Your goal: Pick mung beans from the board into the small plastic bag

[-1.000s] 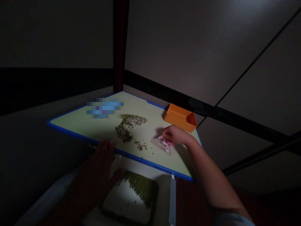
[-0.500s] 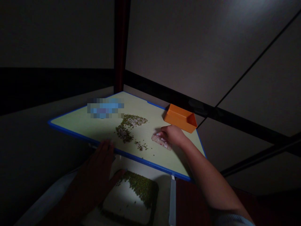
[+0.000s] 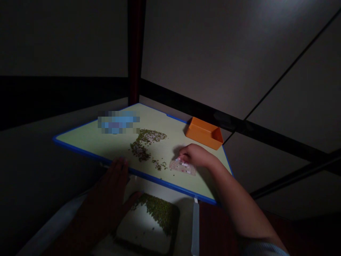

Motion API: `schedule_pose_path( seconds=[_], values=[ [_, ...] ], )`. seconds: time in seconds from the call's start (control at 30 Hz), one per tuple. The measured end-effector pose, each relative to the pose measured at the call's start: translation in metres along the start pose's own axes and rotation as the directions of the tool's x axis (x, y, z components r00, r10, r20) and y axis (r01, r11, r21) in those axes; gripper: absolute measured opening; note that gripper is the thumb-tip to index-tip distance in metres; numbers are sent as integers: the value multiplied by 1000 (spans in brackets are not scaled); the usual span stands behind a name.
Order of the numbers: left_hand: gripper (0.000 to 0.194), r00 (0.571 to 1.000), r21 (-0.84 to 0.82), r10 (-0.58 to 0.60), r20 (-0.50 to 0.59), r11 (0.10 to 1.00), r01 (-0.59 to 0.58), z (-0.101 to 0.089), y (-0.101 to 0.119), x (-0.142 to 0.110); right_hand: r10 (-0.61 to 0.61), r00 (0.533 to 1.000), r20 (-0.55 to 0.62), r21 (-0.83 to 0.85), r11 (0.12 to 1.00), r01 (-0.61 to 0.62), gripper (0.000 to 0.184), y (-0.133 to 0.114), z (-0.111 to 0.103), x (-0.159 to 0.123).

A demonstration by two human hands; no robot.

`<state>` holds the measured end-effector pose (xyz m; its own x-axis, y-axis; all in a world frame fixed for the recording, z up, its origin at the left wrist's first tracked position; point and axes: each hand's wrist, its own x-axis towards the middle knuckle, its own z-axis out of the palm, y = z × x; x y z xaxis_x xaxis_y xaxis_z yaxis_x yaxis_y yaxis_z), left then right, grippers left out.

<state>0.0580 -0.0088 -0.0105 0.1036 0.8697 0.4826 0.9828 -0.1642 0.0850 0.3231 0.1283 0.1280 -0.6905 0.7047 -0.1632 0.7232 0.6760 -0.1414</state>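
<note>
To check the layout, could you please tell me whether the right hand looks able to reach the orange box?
Probably yes: the right hand is near the orange box, with nothing visible between them, though it holds a clear half-round piece.

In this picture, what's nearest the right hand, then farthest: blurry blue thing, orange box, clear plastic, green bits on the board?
1. Clear plastic: in the right hand.
2. Orange box: just beyond.
3. Green bits: left, on the board.
4. Blurry blue thing: far left.

From the grains [image 3: 141, 151] spread on the board [image 3: 160, 122]: protractor [image 3: 183, 170] seen at 4 o'clock, box [image 3: 204, 133] at 3; at 6, more grains [image 3: 160, 209] held in tray [image 3: 144, 225].
</note>
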Motion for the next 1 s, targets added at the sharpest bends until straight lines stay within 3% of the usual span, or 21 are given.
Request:
schedule_pose_path(
  seconds=[0.2,0.37,0.6,0.73,1.0],
  values=[
    [89,1000,9,8,-17,1000,-8,0,0,0,17,998,54,97,995,-22,18,8,-2,-2],
    [86,1000,-2,14,-20,1000,-14,3,-1,-1,-38,996,83,130,991,27,21,-1,2,1],
    [87,1000,-7,3,3,1000,-3,3,-1,-1,36,999,6,23,999,-36,25,-7,1,2],
    [87,999,15,21,-45,1000,-20,6,-3,-1,83,996,-21,-34,996,-83,24,-5,0,1],
    [85,992,71,81,-101,995,-74,7,-3,-2,48,999,-20,21,999,-48,23,-4,5,4]
  ],
)
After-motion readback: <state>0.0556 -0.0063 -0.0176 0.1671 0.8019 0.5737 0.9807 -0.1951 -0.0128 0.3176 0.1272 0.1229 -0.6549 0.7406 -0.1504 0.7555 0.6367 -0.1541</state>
